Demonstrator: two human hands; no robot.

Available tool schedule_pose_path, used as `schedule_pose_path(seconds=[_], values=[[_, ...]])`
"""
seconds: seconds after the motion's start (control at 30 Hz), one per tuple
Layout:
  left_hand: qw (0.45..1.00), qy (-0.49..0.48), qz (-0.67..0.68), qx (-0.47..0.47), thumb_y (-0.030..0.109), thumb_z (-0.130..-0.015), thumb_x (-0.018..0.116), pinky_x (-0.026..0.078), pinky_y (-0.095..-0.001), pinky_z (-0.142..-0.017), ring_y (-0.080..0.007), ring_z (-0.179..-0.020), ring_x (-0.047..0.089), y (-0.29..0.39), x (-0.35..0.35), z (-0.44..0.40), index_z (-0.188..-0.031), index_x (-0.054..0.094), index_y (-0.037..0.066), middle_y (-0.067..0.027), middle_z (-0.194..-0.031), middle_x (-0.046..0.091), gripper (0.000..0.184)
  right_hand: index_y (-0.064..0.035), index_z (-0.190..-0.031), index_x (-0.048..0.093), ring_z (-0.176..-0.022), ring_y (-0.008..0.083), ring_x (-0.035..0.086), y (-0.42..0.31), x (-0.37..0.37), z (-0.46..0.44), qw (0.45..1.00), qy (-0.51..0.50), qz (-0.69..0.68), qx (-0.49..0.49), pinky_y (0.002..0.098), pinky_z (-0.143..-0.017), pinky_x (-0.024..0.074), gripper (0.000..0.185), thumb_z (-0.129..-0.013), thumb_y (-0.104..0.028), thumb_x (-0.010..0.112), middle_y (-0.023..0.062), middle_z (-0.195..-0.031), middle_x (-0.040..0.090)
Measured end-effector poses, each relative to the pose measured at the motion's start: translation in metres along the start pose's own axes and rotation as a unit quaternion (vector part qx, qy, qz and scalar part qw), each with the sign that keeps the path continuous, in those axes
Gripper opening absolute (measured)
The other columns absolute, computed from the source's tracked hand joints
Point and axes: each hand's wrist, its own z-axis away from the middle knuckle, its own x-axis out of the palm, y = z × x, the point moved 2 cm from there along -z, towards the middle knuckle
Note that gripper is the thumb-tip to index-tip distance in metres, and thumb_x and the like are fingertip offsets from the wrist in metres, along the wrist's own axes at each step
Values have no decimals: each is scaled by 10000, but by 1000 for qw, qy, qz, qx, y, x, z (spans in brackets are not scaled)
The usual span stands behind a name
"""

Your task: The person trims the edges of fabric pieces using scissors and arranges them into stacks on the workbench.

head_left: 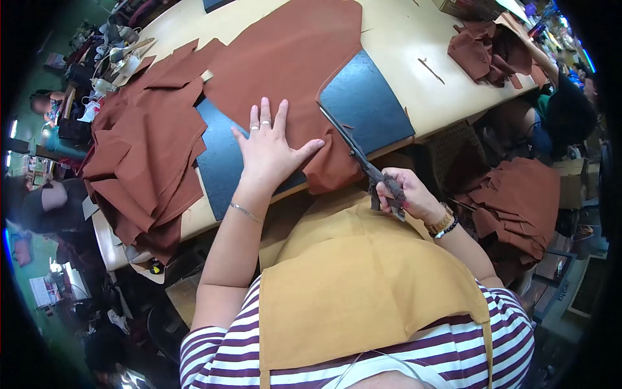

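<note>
A large rust-brown piece of cloth (pixel 278 58) lies over a dark blue board (pixel 366 97) and hangs a little over the table's front edge. My left hand (pixel 272 146) rests flat on this cloth, fingers spread. In my right hand (pixel 405 194) are large scissors (pixel 353 148) with wrapped handles. Their blades point up and left, with the tip at the cloth's right edge. Whether the blades are fully closed is hard to tell.
More brown cloth (pixel 142 155) is heaped on the left of the cream table (pixel 402 32). Brown scraps (pixel 479 55) lie at the back right, near another person's arm (pixel 538 52). A brown cloth bundle (pixel 518 201) sits below the table at right. People are seated at far left.
</note>
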Motion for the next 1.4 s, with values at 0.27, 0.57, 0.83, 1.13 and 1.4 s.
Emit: schedule_pose_path(seconds=[0.27,0.57,0.83,1.13,1.4], values=[[984,47,42,166,685,-774,548,130,-624,-1085,-369,-1401,198,-34,-12,-57,-1435,349,200,-183,-1509,245,843,-69,-796,556,-542,49,556,5,-2,9,999,-16,-25,11,186,-490,425,195,-879,-213,658,-8,-647,569],[976,-11,38,214,758,-657,589,133,-598,-1101,-349,-1419,147,-45,9,-73,-1452,324,237,-158,-1532,194,986,-74,-803,558,-523,55,552,1,-2,-11,999,-21,-27,5,184,-465,422,266,-886,-309,651,3,-635,564],[985,-6,31,171,746,-655,602,134,-603,-1097,-348,-1420,142,-43,7,-59,-1454,320,233,-158,-1533,193,990,-77,-789,558,-509,53,543,-2,-4,-4,999,-44,-14,-4,193,-462,432,280,-893,-324,639,-4,-610,559],[985,-6,31,170,743,-654,607,141,-617,-1088,-357,-1419,142,-41,9,-54,-1456,313,237,-155,-1532,195,992,-97,-761,556,-499,51,522,-8,-3,-13,999,-29,-33,8,197,-470,430,265,-886,-312,647,-11,-603,556],[987,6,29,157,741,-663,605,148,-629,-1078,-366,-1412,161,-41,13,-53,-1452,321,212,-168,-1524,213,991,-64,-823,575,-539,42,539,0,-7,-5,998,-55,-15,-13,201,-485,443,231,-880,-270,661,-15,-644,552]])
